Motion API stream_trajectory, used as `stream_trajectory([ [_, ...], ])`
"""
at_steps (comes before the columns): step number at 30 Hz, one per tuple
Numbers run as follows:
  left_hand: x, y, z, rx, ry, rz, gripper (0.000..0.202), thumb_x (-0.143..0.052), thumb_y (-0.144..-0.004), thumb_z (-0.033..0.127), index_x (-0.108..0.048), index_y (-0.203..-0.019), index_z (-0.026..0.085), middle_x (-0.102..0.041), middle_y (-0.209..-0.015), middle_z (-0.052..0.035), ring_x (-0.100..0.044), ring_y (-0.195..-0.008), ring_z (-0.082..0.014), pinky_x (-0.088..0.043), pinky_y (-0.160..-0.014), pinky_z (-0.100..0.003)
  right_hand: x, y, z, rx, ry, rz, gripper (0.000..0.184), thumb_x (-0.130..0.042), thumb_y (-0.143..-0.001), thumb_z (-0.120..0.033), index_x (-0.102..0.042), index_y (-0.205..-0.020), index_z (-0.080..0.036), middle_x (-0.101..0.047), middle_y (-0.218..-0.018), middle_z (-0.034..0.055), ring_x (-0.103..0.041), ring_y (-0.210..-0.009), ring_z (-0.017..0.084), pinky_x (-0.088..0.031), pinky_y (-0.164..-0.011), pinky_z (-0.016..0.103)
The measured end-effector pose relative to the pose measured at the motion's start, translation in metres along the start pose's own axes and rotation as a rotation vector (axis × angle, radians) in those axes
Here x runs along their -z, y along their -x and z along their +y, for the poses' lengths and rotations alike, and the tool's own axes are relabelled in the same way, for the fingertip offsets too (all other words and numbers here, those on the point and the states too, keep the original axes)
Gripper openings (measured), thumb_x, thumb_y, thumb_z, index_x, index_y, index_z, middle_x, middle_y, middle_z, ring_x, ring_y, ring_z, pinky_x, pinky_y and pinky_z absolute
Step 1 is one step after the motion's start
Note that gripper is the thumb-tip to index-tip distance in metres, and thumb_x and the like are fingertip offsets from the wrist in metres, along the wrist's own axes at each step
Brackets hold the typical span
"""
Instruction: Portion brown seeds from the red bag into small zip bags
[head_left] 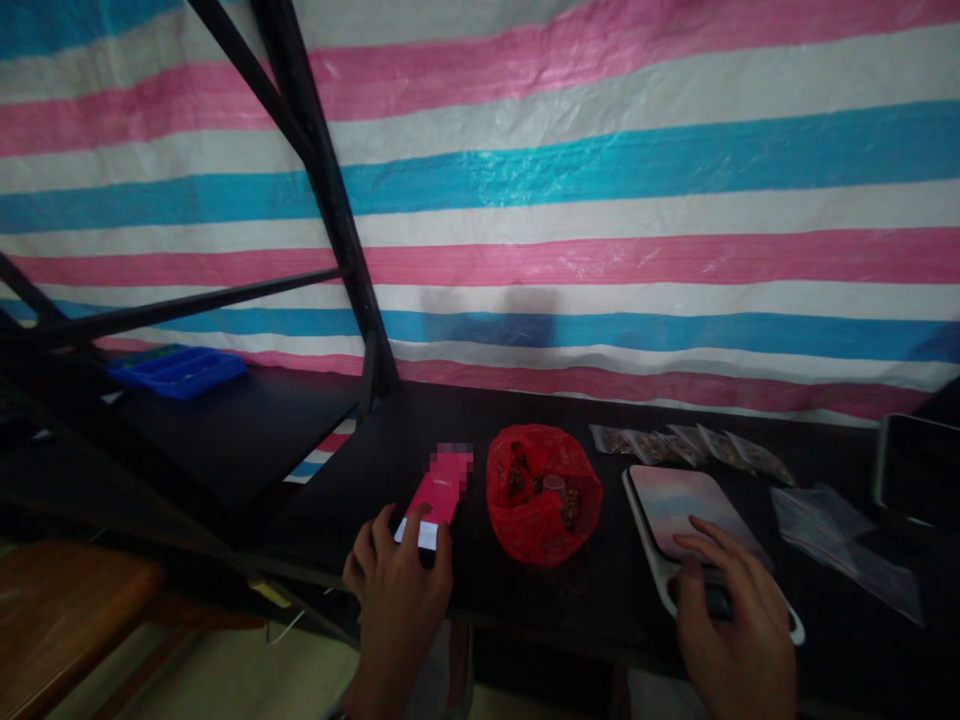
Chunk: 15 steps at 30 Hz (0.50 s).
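Note:
My left hand [405,570] rests at the near end of a flat, bright pink thing [439,495] with a white end. Its fingers are apart and touch that white end; I cannot tell what kind of thing it is. My right hand [731,605] lies over the front of a small digital scale [686,500] with a pastel top, fingers spread near its dark display. Between the hands sits an open red plastic bag [544,540], holding small brown pieces [571,508] and a small clear cup [553,483].
Several small clear bags of brown pieces [705,447] lie in a row behind the scale. Flat clear bags [844,540] lie to its right, near a dark-screened device [919,470]. A blue tray [180,370] stands far left, beyond a black metal post [330,200]. Striped sheeting [637,220] hangs behind.

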<state>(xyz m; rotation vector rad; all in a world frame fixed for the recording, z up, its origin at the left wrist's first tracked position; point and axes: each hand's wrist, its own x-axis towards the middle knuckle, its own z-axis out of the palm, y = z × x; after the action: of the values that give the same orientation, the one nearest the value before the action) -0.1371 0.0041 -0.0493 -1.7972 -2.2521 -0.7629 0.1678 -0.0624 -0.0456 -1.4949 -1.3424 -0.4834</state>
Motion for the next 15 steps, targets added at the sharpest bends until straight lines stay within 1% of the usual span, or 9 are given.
stream_trajectory([
  [9, -0.0085, -0.0022, -0.0098, 0.0, 0.024, -0.025, 0.04, -0.05, -0.106, 0.041, -0.072, -0.136, 0.026, -0.055, -0.15, -0.0192, -0.048, -0.138, -0.0401, -0.044, -0.11, -0.062, 0.0006, -0.0021, 0.0009, 0.009, 0.008, 0.017, 0.024, -0.054, -0.103, -0.035, -0.071, -0.101, -0.02, -0.077, -0.112, 0.0151, -0.072, -0.105, 0.034, -0.051, -0.093, 0.05],
  [15, -0.0076, -0.0009, -0.0095, -0.009, 0.032, -0.022, 0.04, -0.047, -0.107, 0.041, -0.073, -0.134, 0.027, -0.054, -0.149, -0.0186, -0.047, -0.139, -0.0404, -0.043, -0.111, -0.062, 0.0006, -0.0039, -0.0007, 0.033, 0.022, 0.027, 0.023, -0.053, -0.103, -0.033, -0.07, -0.1, -0.019, -0.077, -0.109, 0.0155, -0.072, -0.102, 0.034, -0.051, -0.093, 0.051],
])
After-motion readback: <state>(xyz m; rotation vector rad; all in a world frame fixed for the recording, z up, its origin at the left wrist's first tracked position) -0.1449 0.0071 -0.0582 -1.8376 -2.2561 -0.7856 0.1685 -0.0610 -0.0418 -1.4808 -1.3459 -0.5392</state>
